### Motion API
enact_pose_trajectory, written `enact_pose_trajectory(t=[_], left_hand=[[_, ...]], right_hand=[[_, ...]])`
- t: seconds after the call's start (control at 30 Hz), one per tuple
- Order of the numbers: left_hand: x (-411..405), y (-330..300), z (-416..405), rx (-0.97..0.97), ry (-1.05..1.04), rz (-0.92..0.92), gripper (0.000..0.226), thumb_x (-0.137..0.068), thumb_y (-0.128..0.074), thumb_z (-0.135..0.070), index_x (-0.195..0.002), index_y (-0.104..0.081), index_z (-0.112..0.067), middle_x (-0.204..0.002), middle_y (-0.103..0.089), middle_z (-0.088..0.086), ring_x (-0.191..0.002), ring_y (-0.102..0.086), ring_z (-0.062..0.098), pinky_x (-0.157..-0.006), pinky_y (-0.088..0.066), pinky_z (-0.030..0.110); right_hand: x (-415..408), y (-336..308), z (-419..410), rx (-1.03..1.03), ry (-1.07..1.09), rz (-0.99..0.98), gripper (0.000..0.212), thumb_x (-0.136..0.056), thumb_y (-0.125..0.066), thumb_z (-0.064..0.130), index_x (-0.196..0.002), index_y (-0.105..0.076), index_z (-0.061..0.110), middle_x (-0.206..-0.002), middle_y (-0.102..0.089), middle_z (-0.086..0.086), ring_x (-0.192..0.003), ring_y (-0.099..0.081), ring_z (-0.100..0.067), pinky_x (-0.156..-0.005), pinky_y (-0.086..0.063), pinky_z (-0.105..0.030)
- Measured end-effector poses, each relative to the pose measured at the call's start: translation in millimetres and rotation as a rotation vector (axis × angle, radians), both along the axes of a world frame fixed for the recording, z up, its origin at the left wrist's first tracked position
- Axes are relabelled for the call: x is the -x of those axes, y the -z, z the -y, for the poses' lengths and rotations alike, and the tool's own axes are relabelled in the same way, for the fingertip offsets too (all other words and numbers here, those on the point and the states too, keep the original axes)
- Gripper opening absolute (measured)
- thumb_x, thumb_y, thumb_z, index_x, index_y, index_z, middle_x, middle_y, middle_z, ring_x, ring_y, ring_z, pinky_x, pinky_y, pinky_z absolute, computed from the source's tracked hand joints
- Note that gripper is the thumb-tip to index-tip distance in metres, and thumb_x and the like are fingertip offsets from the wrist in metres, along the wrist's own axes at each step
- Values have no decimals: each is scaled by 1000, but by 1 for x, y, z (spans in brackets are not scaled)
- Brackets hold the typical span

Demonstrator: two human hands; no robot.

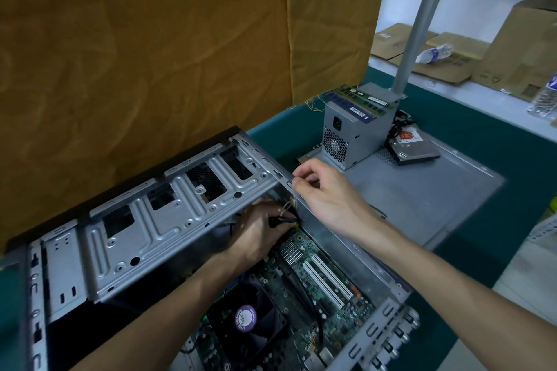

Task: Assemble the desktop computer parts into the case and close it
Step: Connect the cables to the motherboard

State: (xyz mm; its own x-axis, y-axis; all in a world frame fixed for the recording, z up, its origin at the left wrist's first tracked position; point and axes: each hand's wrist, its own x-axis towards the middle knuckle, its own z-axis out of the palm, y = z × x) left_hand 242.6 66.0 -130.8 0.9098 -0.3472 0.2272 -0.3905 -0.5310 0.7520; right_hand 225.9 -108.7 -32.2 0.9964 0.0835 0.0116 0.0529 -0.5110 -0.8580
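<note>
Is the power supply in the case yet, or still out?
Out. The power supply stands on the side panel beside the case, with memory sticks on top.

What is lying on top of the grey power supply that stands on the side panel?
Two memory sticks lie flat across the top of the power supply, side by side, next to the foot of a grey pole. The rest of the top is hidden behind that foot.

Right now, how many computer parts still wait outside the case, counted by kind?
Power supply: 1
Memory sticks lying on it: 2, as far as visible
Hard drive: 1
Side panel beneath them: 1
Total: 5
</note>
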Motion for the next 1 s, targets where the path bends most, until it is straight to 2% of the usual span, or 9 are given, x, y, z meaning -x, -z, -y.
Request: enact_pose_trajectory(t=[0.27, 0.43, 0.6, 0.7, 0.8, 0.87, 1.0], left_hand=[[2, -2, 0, -4, 16, 2, 10, -83, -83, -18, -88, -80, -25, -94, -62, -43, -93, -56, -14, -77, -40, 2], [3, -3, 0, 0, 3, 17, 10, -83, -83, -17, -89, -80, -24, -95, -61, -42, -92, -58, -9, -79, -47, 11], [3, -1, 0, 13, 7, 44, 12, -81, -84, -10, -87, -80, -19, -82, -63, -32, -91, -57, -17, -77, -42, 2], [2, -1, 0, 15, 9, 28, 10, -82, -84, -13, -88, -80, -19, -83, -64, -32, -91, -58, -16, -78, -43, 3], [2, -3, 1, 10, 27, 36, 10, -82, -83, -14, -88, -80, -20, -87, -64, -38, -90, -58, -16, -78, -43, 2], [1, -3, 0, -10, 22, 32, 10, -82, -84, -15, -88, -80, -23, -81, -63, -33, -90, -56, -17, -77, -40, 2], [0, -3, -1, -23, 15, 20, 8, -83, -83, -17, -87, -81, -23, -84, -62, -29, -90, -54, -16, -77, -37, 2]], right_hand=[[-1, 1, 0, 16, 0, 6, 3, -100, -58, 32, -102, -60, 32, -91, -64, 15, -80, -61, -1, -67, -44, -12], [-1, 1, 0, 4, 7, 13, 3, -100, -59, 30, -102, -61, 30, -89, -64, 14, -80, -59, 1, -65, -42, -9], [-2, 2, 0, -9, 1, 16, 2, -100, -59, 29, -101, -61, 29, -89, -64, 13, -81, -58, 3, -65, -42, -9], [-2, 3, 0, -7, -2, 20, 1, -100, -59, 30, -100, -60, 30, -88, -64, 13, -80, -58, 3, -63, -42, -8], [-2, 3, 1, -10, -1, 22, 2, -100, -59, 30, -99, -60, 31, -88, -64, 13, -80, -58, 3, -63, -42, -8], [-2, 3, 0, -15, 2, 21, 5, -99, -60, 29, -96, -59, 33, -86, -64, 12, -79, -58, 1, -64, -43, -11], [-2, 3, -1, -14, 2, 23, 10, -99, -60, 30, -92, -57, 36, -84, -65, 13, -78, -59, 1, -64, -44, -14]])
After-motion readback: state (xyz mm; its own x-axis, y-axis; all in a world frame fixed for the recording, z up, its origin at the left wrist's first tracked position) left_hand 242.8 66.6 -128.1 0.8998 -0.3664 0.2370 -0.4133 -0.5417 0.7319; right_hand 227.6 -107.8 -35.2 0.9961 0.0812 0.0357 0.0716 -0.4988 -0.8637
